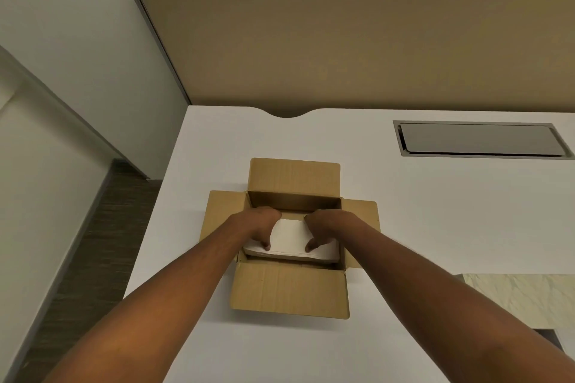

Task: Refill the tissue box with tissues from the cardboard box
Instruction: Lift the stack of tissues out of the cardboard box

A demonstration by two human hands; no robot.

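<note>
No text, label, brand or number can be read anywhere, neither on the cardboard box [289,289] nor elsewhere.

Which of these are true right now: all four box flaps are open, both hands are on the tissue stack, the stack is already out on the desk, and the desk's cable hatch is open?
1. All four flaps of the cardboard box are folded open. True.
2. Both the left hand and the right hand grip the tissue stack. True.
3. The stack lies out on the desk. False: it is inside the box.
4. The cable hatch is open. False: its lid is shut.
</note>
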